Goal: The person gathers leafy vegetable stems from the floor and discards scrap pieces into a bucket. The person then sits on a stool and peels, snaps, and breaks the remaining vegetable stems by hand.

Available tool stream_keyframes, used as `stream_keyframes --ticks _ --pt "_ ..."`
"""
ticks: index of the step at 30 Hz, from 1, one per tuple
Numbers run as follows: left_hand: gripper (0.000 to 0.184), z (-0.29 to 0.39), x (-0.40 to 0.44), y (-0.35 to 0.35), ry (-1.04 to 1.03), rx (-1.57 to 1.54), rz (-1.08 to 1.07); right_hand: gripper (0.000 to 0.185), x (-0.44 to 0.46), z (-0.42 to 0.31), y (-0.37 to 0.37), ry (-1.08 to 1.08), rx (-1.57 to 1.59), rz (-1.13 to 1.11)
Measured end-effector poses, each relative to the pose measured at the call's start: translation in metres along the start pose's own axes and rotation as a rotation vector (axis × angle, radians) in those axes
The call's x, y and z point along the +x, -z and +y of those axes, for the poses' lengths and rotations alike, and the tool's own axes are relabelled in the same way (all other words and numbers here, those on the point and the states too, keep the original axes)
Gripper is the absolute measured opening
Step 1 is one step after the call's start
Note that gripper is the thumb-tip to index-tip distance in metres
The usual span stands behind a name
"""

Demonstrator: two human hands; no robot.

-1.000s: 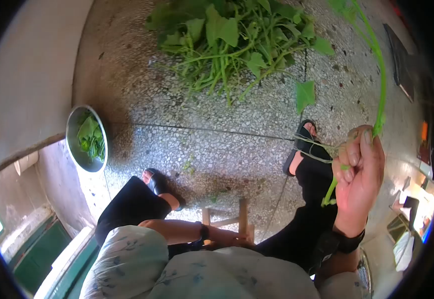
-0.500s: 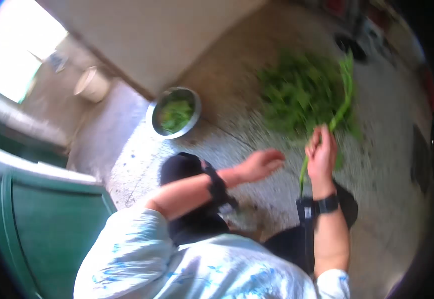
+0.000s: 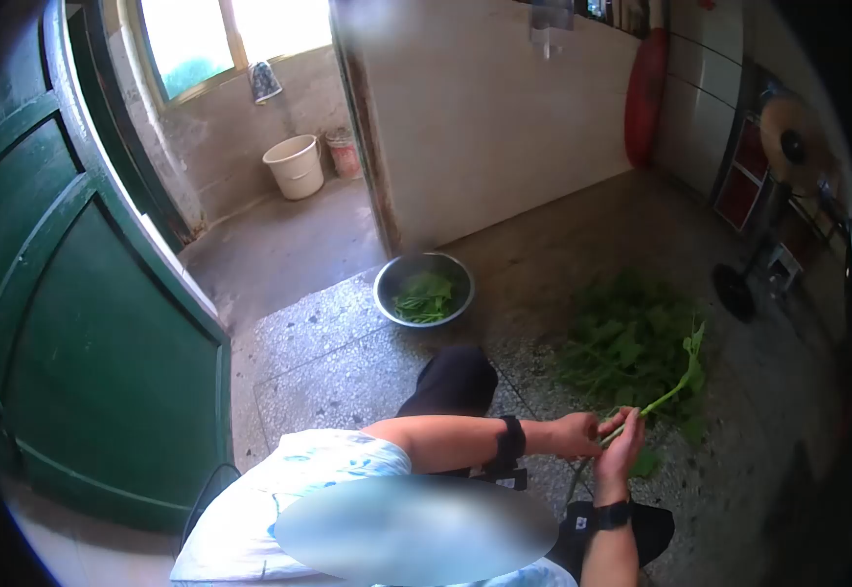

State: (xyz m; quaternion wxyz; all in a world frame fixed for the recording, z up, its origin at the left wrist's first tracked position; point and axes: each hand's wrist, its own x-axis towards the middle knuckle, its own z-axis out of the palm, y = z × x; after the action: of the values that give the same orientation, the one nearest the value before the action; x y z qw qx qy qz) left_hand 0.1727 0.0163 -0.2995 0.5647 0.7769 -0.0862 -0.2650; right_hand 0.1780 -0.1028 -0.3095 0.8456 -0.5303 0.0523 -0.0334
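A long leafy green stem [image 3: 667, 395] slants up to the right from my right hand [image 3: 621, 452], whose fingers are closed around it. Close against that hand, my left hand [image 3: 575, 435] has its fingers bent in a pinch at the lower part of the stem. Exactly what those fingertips grip is partly hidden. Just beyond my hands, a heap of leafy greens [image 3: 614, 342] lies on the floor. Off to the left stands a metal basin [image 3: 384, 305] with some picked greens [image 3: 426, 296] inside.
A green door [image 3: 103, 362] is on the left. Through the doorway are a cream bucket [image 3: 294, 168] and a reddish bucket [image 3: 344, 157]. A pale wall [image 3: 504, 127] rises behind the basin. A standing fan [image 3: 788, 142] is at the right. My knee [image 3: 453, 377] is near the basin.
My left hand, open and apart before, has moved right to meet my right hand at the stem. My right hand still holds the stem. The head view has tilted upward.
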Motion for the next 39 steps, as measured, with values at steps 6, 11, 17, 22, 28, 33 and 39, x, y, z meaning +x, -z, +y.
stream_keyframes --ticks 6,11,17,22,28,33,39 --pt "0.031 -0.002 0.014 0.000 -0.110 -0.164 -0.153 0.032 0.010 0.004 0.018 -0.014 -0.134 0.031" --pt "0.026 0.004 0.035 0.041 -0.192 -0.345 -0.373 0.037 0.031 0.016 0.027 0.059 -0.211 -0.018" --pt "0.021 0.007 0.071 0.077 -0.138 -0.378 -0.147 0.043 0.057 0.028 0.062 -0.046 -0.678 -0.175" --pt "0.018 -0.007 0.090 0.078 -0.048 -0.690 -0.039 0.030 0.051 -0.035 0.018 -0.252 -1.033 -0.578" --pt "0.013 -0.030 0.089 0.080 -0.010 -1.033 -0.086 0.032 0.061 -0.089 -0.009 -0.072 -1.122 -0.509" --pt "0.013 -0.032 0.094 0.087 -0.061 -1.115 0.003 0.028 0.066 -0.033 0.005 -0.078 -0.929 -0.480" --pt "0.017 -0.040 0.098 0.089 -0.023 -1.131 0.077 0.024 0.058 -0.014 0.004 0.054 -0.904 -0.382"
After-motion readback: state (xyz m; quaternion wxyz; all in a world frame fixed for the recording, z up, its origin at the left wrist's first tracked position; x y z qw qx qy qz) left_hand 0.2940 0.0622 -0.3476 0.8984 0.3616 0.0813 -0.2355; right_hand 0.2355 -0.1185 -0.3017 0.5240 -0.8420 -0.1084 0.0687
